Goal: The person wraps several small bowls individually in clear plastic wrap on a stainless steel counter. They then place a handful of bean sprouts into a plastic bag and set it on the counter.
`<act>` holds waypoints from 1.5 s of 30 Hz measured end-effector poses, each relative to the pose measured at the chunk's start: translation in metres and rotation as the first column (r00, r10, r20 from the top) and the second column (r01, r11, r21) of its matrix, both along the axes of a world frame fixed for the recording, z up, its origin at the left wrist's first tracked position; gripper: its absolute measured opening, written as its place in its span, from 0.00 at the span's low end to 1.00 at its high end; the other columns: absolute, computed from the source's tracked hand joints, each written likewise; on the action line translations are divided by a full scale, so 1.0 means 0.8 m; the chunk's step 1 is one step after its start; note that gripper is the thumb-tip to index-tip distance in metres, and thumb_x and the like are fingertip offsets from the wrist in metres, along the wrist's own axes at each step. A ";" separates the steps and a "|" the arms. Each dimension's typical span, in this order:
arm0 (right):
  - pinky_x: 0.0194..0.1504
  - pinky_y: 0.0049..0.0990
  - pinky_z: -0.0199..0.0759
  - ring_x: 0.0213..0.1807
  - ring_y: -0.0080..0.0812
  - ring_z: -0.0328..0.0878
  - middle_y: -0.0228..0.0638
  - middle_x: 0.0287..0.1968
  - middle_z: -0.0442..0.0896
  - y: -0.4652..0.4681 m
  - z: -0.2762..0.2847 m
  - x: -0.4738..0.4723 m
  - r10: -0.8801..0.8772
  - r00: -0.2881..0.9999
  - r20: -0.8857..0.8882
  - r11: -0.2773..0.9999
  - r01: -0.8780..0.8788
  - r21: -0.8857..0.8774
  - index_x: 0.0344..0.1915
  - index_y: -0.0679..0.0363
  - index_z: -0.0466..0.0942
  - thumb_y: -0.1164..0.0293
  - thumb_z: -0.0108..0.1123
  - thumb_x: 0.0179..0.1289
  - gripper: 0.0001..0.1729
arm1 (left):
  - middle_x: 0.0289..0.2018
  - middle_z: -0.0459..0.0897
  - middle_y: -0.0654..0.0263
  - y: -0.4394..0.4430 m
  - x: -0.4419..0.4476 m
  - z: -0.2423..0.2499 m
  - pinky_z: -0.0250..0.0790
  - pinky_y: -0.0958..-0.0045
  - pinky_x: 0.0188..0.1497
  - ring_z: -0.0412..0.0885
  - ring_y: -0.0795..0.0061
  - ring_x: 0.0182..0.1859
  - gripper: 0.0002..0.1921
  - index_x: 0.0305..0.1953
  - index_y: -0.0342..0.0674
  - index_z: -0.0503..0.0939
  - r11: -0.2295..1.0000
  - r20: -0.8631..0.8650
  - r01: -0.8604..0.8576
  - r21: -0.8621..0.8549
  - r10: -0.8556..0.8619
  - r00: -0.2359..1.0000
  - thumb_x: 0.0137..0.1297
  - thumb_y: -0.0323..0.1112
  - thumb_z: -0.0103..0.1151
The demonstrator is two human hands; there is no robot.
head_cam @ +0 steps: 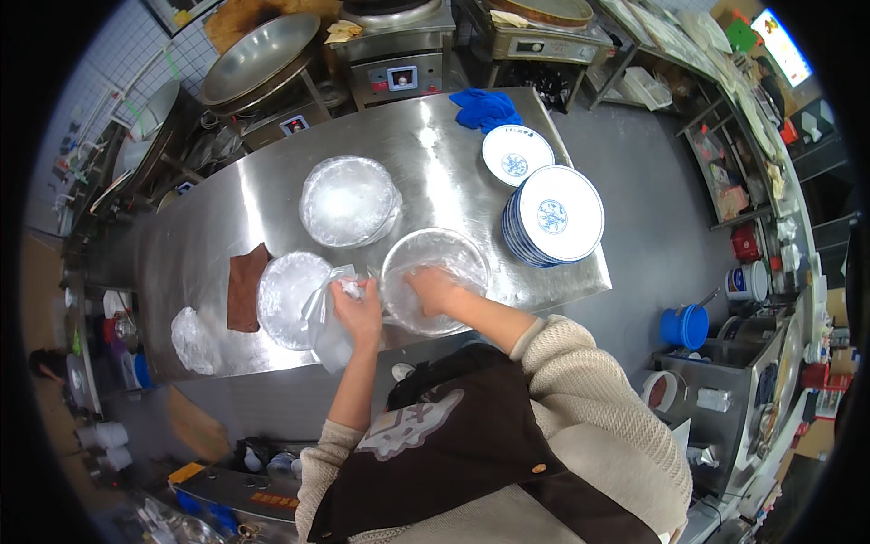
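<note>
On the steel table (pixel 217 204), my left hand (pixel 358 309) pinches a bunched piece of clear plastic film (pixel 329 333) that hangs over the table's front edge. My right hand (pixel 433 289) reaches down into a round dish (pixel 469 255) lined or covered with clear plastic, thumb and fingers apart against it. Left of my left hand lies another plastic-covered round dish (pixel 292 292), partly behind the hanging film. Farther back sits a stack-like round dish (pixel 350 200), also wrapped in plastic. A crumpled clear plastic bag (pixel 195 340) rests at the far left.
White plates with blue patterns form a tall stack (pixel 554 214) at the right, beside another plate (pixel 516 153). A blue cloth (pixel 486 109) and a brown cloth (pixel 246 289) lie on the table. Behind stand a large wok (pixel 265 58) and stoves. A blue bucket (pixel 684 326) is right.
</note>
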State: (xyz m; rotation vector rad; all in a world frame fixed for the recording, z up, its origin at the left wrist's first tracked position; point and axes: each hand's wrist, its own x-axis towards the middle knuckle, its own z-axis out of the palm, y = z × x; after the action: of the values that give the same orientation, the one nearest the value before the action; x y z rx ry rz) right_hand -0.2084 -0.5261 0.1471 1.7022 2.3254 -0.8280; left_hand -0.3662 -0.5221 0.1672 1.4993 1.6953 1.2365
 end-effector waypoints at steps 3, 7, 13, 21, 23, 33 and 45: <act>0.55 0.39 0.62 0.55 0.44 0.69 0.48 0.48 0.73 -0.002 -0.016 0.012 -0.071 0.993 -0.096 0.997 0.072 0.010 0.54 0.60 0.67 0.67 0.70 0.38 0.39 | 0.29 0.75 0.59 -0.004 0.004 -0.003 0.64 0.65 0.39 0.74 0.63 0.34 0.20 0.36 0.35 0.66 0.996 -0.040 0.061 -0.067 -0.064 0.997 0.44 0.29 0.68; 0.53 0.40 0.64 0.52 0.47 0.70 0.47 0.48 0.73 -0.008 -0.007 0.019 0.014 0.980 -0.200 0.993 0.010 0.121 0.49 0.59 0.70 0.70 0.65 0.42 0.29 | 0.34 0.74 0.58 -0.015 -0.001 0.002 0.63 0.64 0.43 0.73 0.59 0.38 0.22 0.39 0.36 0.65 0.972 -0.161 0.153 -0.181 -0.182 0.970 0.45 0.29 0.67; 0.49 0.40 0.67 0.49 0.47 0.72 0.44 0.48 0.73 -0.002 0.045 0.036 0.176 0.946 -0.272 0.943 -0.083 0.322 0.44 0.59 0.72 0.73 0.57 0.47 0.20 | 0.32 0.72 0.60 -0.003 -0.003 0.001 0.64 0.63 0.41 0.72 0.61 0.37 0.18 0.38 0.38 0.65 0.964 -0.235 0.098 -0.247 -0.158 0.959 0.49 0.30 0.63; 0.49 0.37 0.67 0.48 0.45 0.71 0.42 0.45 0.76 0.035 0.064 0.065 -0.077 0.897 -0.436 0.902 0.249 0.352 0.46 0.59 0.71 0.69 0.61 0.47 0.22 | 0.38 0.76 0.57 0.028 0.016 -0.018 0.66 0.58 0.42 0.75 0.54 0.42 0.20 0.46 0.40 0.63 0.939 -0.269 0.021 -0.344 -0.120 0.956 0.55 0.36 0.59; 0.47 0.39 0.67 0.46 0.46 0.72 0.43 0.42 0.77 0.044 0.062 0.071 -0.105 0.931 -0.350 0.889 0.246 0.387 0.46 0.59 0.71 0.69 0.61 0.48 0.22 | 0.40 0.76 0.56 0.031 0.015 -0.022 0.66 0.59 0.43 0.76 0.54 0.43 0.22 0.49 0.41 0.62 0.930 -0.297 -0.011 -0.366 -0.106 0.949 0.54 0.36 0.59; 0.46 0.42 0.66 0.45 0.51 0.71 0.48 0.34 0.79 0.077 0.024 0.068 -0.258 0.931 -0.258 0.918 0.320 0.235 0.34 0.63 0.78 0.60 0.52 0.58 0.17 | 0.48 0.75 0.49 0.063 -0.023 -0.064 0.63 0.66 0.54 0.74 0.61 0.51 0.30 0.52 0.29 0.67 0.885 0.056 0.255 -0.390 -0.254 0.966 0.53 0.43 0.63; 0.42 0.31 0.66 0.34 0.37 0.75 0.41 0.36 0.79 0.049 -0.021 0.119 -0.667 0.611 -0.427 0.740 0.611 -0.282 0.34 0.65 0.79 0.55 0.50 0.63 0.22 | 0.35 0.77 0.60 0.041 -0.026 -0.078 0.70 0.73 0.38 0.75 0.77 0.39 0.25 0.51 0.31 0.70 0.742 0.070 0.159 -0.651 -0.149 0.986 0.55 0.39 0.61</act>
State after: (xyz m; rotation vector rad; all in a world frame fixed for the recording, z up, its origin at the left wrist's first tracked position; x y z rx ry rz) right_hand -0.1133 -0.4869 0.1300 2.5685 1.7960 -1.6739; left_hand -0.3868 -0.4891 0.1045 1.1457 1.7012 0.4604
